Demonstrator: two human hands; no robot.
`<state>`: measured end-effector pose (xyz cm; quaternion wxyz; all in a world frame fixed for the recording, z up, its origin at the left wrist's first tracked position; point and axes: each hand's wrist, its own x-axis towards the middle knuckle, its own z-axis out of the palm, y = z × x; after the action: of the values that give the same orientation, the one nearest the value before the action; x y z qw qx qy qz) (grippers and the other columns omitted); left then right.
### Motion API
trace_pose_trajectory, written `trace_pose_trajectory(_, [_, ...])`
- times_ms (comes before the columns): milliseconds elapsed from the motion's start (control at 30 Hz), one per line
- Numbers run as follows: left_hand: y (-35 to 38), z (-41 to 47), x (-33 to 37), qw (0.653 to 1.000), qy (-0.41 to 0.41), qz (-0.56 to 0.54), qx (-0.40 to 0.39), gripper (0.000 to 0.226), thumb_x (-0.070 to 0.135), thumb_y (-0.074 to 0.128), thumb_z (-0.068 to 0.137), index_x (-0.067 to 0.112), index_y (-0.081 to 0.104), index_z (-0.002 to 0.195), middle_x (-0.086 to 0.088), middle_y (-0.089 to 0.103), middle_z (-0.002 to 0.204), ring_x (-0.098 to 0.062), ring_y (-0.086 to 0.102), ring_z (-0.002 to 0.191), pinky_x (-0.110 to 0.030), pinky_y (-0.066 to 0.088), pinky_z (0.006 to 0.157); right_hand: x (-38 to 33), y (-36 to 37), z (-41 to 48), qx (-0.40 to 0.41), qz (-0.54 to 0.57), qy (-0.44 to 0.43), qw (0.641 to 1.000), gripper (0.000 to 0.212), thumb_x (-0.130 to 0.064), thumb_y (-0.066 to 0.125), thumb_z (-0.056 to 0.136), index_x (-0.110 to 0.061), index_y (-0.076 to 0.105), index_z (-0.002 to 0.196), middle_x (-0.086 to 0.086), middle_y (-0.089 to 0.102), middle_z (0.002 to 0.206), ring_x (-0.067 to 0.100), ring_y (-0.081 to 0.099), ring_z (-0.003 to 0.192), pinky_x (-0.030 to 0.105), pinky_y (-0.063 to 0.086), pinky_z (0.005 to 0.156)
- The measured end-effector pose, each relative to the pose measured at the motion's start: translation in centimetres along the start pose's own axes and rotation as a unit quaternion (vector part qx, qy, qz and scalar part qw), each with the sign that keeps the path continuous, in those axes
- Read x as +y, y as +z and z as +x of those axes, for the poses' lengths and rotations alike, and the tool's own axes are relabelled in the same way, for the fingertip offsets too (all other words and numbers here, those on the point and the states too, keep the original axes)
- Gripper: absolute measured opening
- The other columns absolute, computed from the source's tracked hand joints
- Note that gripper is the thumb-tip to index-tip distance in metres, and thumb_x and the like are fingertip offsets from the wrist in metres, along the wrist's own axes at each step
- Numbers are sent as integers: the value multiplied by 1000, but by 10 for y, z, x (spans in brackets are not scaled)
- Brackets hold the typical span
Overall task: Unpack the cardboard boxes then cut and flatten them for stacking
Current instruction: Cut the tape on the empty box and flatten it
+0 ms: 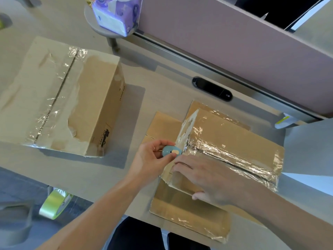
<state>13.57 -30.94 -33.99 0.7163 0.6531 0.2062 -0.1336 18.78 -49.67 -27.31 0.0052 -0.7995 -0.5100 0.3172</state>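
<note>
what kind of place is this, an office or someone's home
Most likely an office workstation: a pale desk with a pink partition screen along its back edge, and a black oval port, probably for cables, set into its top.

Tan cardboard box [100,98] at left of frame, black print on its side; tan right-hand box [234,141] likewise, both streaked with glossy clear tape. Pale blue cutter [170,151], cream button. Lime-green tape roll [54,202] lower left, purple-and-white tissue box [115,15] at top, dusty pink partition [234,42], beige desk [90,177].
</note>
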Motion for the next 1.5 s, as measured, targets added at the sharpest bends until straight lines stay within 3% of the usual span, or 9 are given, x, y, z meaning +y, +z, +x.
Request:
trace_pose_trajectory(100, [3, 1, 5, 1000, -10, 16, 24, 21, 13, 84, 83, 17, 75, 102, 3, 79, 89, -15, 76, 83, -23, 60, 73, 2, 1, 2, 10, 51, 22, 998, 69, -45, 83, 76, -31, 40, 129, -16, 36, 134, 10, 47, 111, 34, 48, 92])
trace_pose_trajectory(200, [4, 3, 7, 999, -20, 37, 27, 20, 15, 85, 82, 20, 76, 99, 3, 79, 86, -15, 76, 80, -24, 60, 71, 1, 2, 4, 22, 106, 43, 993, 60, -43, 84, 77, -32, 44, 120, -18, 37, 125, 0, 37, 94, 24, 38, 79])
trace_pose_trajectory(333, [-2, 9, 12, 999, -28, 46, -1, 21, 15, 84, 83, 22, 76, 101, 5, 79, 90, -14, 76, 86, -30, 60, 82, -1, 6, 4, 26, 147, 53, 987, 56, -37, 84, 78, -30, 44, 117, -18, 36, 125, 1, 39, 99, 17, 30, 77])
trace_pose_trajectory(533, [7, 9, 9, 999, -30, -33, 30, 25, 7, 83, 83, 16, 75, 105, -3, 80, 92, -21, 77, 89, -45, 61, 91, 2, 3, 6, 33, 168, 78, 982, 58, -33, 86, 77, -29, 46, 120, -16, 38, 126, 4, 43, 103, 17, 35, 81])
trace_pose_trajectory(700, [0, 18, 10, 999, -44, 6, -18, 25, 22, 87, 81, 22, 75, 103, -8, 79, 93, -34, 74, 94, -53, 58, 94, 0, 2, 3, 23, 168, 76, 983, 56, -33, 84, 79, -29, 46, 120, -16, 36, 127, 1, 38, 98, 17, 32, 79])
trace_pose_trajectory(1067, [-1, 32, 22, 993, -84, 5, -87, 25, 9, 82, 84, 12, 73, 107, -13, 78, 96, -32, 75, 98, -43, 59, 94, 0, 4, -2, 25, 184, 82, 979, 54, -31, 83, 82, -30, 45, 121, -16, 35, 131, -1, 39, 103, 14, 31, 82])
trace_pose_trajectory(1200, [-2, 39, 31, 990, -90, 24, -103, 25, 10, 84, 82, 12, 74, 104, -22, 75, 94, -24, 74, 86, -36, 61, 86, 1, 2, -2, 29, 191, 89, 977, 53, -30, 82, 83, -31, 45, 121, -18, 35, 131, -1, 41, 103, 13, 31, 79])
trace_pose_trajectory(1367, [4, 35, 35, 997, -61, -51, 13, 25, 5, 84, 81, 9, 74, 104, -6, 79, 88, -16, 76, 83, -24, 60, 74, -3, 6, -2, 33, 190, 86, 977, 54, -31, 84, 80, -34, 44, 117, -19, 35, 125, 3, 46, 104, 23, 45, 88])
trace_pose_trajectory(1500, [-3, 26, 29, 998, -64, -20, -6, 26, 8, 85, 80, 9, 75, 104, -9, 79, 91, -20, 76, 87, -29, 62, 79, -5, 11, -6, 44, 187, 88, 977, 53, -31, 83, 81, -33, 44, 117, -17, 35, 126, 2, 45, 104, 17, 37, 85])
